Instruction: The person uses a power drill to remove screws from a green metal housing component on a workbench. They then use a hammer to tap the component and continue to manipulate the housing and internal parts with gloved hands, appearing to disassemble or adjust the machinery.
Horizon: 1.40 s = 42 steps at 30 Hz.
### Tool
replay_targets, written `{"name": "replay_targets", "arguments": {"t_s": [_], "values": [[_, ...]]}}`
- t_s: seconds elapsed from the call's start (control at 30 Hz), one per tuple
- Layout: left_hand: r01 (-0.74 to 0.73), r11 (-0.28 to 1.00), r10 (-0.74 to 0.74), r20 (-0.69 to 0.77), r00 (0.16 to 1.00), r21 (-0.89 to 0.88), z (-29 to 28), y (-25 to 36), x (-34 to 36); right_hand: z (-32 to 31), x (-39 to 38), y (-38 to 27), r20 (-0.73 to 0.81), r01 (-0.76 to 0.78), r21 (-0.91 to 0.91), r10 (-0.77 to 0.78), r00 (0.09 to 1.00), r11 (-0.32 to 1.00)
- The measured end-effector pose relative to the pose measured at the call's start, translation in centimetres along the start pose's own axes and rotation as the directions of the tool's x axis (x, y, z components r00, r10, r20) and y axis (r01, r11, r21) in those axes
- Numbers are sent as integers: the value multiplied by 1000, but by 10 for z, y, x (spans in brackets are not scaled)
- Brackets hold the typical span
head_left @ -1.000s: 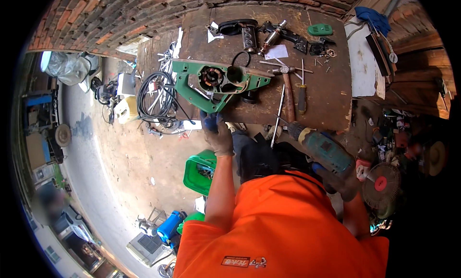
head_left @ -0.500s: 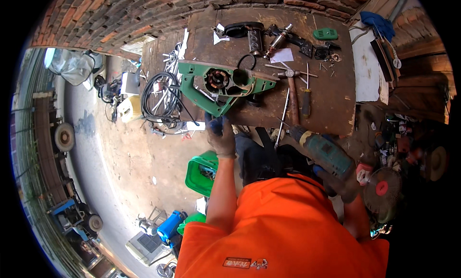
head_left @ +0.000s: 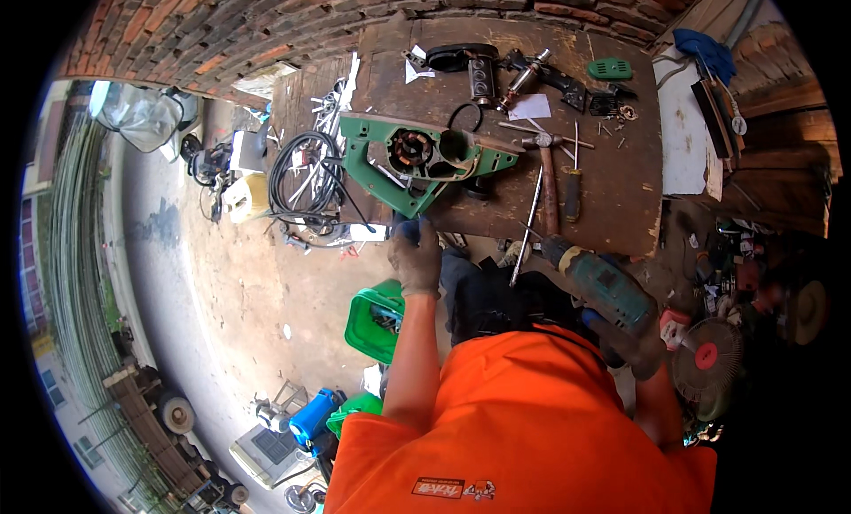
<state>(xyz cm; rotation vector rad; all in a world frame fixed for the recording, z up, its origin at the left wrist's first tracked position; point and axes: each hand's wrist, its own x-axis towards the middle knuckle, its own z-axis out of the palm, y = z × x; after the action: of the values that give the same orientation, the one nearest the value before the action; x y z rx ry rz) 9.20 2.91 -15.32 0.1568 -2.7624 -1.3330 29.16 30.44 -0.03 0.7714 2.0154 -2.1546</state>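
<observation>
My left hand [head_left: 415, 257], in a grey work glove with blue at the fingers, is closed at the lower corner of a green power tool housing [head_left: 372, 177]. The housing extends over the near part of the wooden table; copper windings [head_left: 412, 148] show in its round opening. A teal power drill [head_left: 612, 288] is in my right hand [head_left: 634, 344], which is gloved and wrapped round its handle. The drill points up and left, toward the table's near edge. Close to its tip lie a hammer [head_left: 550, 190], a screwdriver [head_left: 573, 195] and a long metal rod [head_left: 529, 221].
The brown table [head_left: 612, 177] also bears an armature [head_left: 525, 81], a green vented cover [head_left: 609, 69] and screws. Coiled black cable [head_left: 306, 181] lies left. Below stand a green bucket [head_left: 372, 323] and, at right, a fan [head_left: 706, 359]. A loaded vehicle [head_left: 146, 399] is outside.
The view has shifted slightly, moving the table a little right in the picture. Both hands keep their holds. Outside at left, the loaded vehicle has moved down the picture.
</observation>
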Motion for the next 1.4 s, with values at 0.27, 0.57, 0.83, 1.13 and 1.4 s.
{"name": "replay_targets", "arguments": {"t_s": [0.27,0.57,0.83,1.13,1.4], "values": [[189,981,-186,78,979,-38,-4,10,3,5,0,-4,7,-3,110,2,1000,994],[418,714,-364,212,907,-561,12,-16,6,8,-1,-1,-5,-22,-3,21,1000,1000],[414,702,-368,203,907,-579,10,-9,4,12,-3,0,-8,-29,22,29,1000,999],[350,697,-318,167,933,-626,11,2,-4,9,-5,2,-6,-63,-20,63,998,998],[376,706,-348,169,922,-600,12,6,-6,10,-2,6,20,-8,-54,9,1000,998]]}}
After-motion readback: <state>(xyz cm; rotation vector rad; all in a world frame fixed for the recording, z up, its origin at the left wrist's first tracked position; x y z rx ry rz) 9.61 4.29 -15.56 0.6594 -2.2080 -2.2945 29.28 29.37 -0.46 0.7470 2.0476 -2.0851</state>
